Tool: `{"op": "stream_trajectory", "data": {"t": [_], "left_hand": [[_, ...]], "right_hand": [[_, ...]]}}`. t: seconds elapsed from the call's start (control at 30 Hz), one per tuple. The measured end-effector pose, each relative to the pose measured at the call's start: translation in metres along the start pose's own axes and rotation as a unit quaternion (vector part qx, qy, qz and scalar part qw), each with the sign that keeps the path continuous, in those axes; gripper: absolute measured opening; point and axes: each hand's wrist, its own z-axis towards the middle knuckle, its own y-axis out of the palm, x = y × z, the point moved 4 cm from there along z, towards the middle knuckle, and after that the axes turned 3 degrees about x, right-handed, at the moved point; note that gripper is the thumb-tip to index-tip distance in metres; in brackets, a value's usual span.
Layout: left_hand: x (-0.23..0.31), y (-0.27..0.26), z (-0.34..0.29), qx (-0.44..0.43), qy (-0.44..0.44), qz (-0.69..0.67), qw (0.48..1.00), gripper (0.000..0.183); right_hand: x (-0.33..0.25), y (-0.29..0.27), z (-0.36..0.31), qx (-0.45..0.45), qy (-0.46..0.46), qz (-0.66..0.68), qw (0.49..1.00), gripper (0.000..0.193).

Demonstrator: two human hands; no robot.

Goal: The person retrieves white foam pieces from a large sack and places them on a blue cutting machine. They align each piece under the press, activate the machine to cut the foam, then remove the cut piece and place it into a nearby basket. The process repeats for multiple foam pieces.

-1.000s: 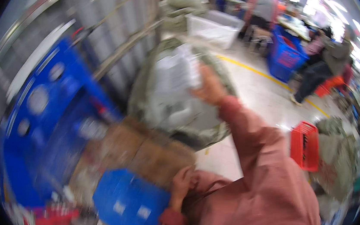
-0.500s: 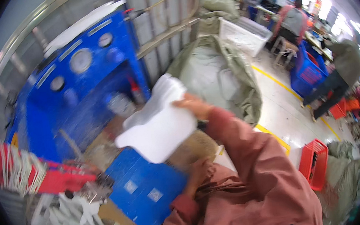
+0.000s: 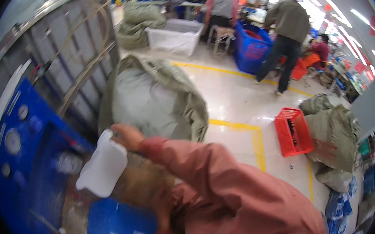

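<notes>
My right hand (image 3: 127,137) grips a white, flat, curvy-edged sheet piece (image 3: 104,164) by its upper edge; the material cannot be told. The piece hangs over a worn brown work surface (image 3: 135,180), beside a blue board (image 3: 116,225) with two small white squares on it. My left hand (image 3: 162,209) is low by that surface, right of the board, blurred and partly covered by its sleeve, so its fingers are not clear. Just beyond my right hand stands an open olive-green sack (image 3: 198,111) filled with pale grey-white pieces.
A blue machine panel with round gauges (image 3: 12,142) rises at the left. Further off are a white plastic bin (image 3: 175,39), a blue bin (image 3: 249,50) and a standing person (image 3: 289,21). On the right, a red basket (image 3: 294,140) sits beside stacked sacks (image 3: 333,134).
The view has swung to the right, bringing more of the floor and the red basket inward. My right hand still holds the white piece, now closer to the open sack's near side.
</notes>
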Motion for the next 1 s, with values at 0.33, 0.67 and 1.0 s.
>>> {"op": "stream_trajectory", "data": {"t": [0.33, 0.67, 1.0], "left_hand": [[0.047, -0.032, -0.045, 0.020, 0.079, -0.010, 0.997, 0.027], [0.115, -0.012, -0.071, -0.182, -0.039, -0.433, 0.882, 0.055], [0.115, 0.010, -0.088, -0.183, 0.017, -0.403, 0.897, 0.040]], "right_hand": [[-0.194, -0.078, -0.142, -0.336, -0.333, 0.166, 0.865, 0.016], [-0.284, -0.113, -0.234, -0.406, -0.437, 0.415, 0.687, 0.019], [-0.284, -0.163, -0.225, -0.413, -0.408, 0.507, 0.637, 0.019]]}}
